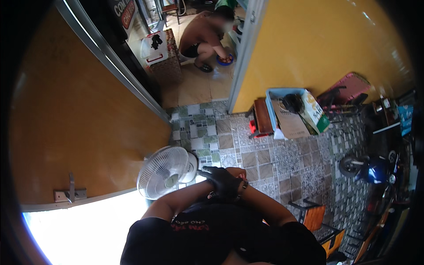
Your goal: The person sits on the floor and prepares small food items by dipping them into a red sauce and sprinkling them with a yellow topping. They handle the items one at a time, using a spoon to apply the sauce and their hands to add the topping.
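My forearms meet in front of my black shirt. My right hand (223, 182), in a black glove, lies across my left wrist with its fingers stretched out towards the left; no object shows in it. A band sits on my right wrist. My left hand (236, 171) looks bare and shows just past the glove, beside my right wrist; its fingers are mostly hidden, so its grip cannot be told. Close to the left of my hands stands a white floor fan (165, 172) with a round wire guard.
An orange-brown door (86, 109) stands at the left. Through the doorway, a person (202, 36) squats at a blue bowl (225, 63). A blue basket (270, 109) with bags rests on a wooden stool (262, 116). Further right are a motorbike (376, 170) and wooden stools (314, 217).
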The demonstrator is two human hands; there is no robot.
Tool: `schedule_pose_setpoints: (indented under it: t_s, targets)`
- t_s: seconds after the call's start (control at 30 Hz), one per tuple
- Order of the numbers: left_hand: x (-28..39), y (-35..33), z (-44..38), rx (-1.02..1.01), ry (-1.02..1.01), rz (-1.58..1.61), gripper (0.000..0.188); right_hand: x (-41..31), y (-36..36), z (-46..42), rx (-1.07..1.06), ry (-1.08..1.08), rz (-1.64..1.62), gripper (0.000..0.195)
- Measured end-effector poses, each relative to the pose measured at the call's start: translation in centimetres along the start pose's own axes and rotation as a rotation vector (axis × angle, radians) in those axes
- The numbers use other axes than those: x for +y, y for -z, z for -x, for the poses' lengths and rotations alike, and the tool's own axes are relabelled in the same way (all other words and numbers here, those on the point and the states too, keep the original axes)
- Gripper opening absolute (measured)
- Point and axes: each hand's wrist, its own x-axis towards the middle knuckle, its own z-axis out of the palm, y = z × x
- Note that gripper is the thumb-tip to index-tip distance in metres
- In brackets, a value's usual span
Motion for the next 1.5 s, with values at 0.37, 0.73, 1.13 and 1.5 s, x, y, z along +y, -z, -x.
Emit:
schedule_pose_setpoints:
  t_s: [0.37,0.73,1.13,1.5]
  targets:
    - [-27.8,20.3,-5.4,0.42,0.569,-0.295,0.039,23.4,15.7,-11.1,-0.129,-0.434,0.157,0.067]
    - [-41.6,35.2,-0.8,1.247,0.708,0.544,0.021,36.1,30.9,-46.5,0.184,-0.118,0.11,0.054]
    - [-43.8,63.1,-5.5,0.55,0.922,0.344,0.025,53.2,50.7,-68.5,0.707,-0.185,0.332,0.048]
    - [-36.1,83.6,-16.0,1.013,0.604,0.729,0.019,81.6,81.3,-76.3,0.974,-0.641,0.719,0.051]
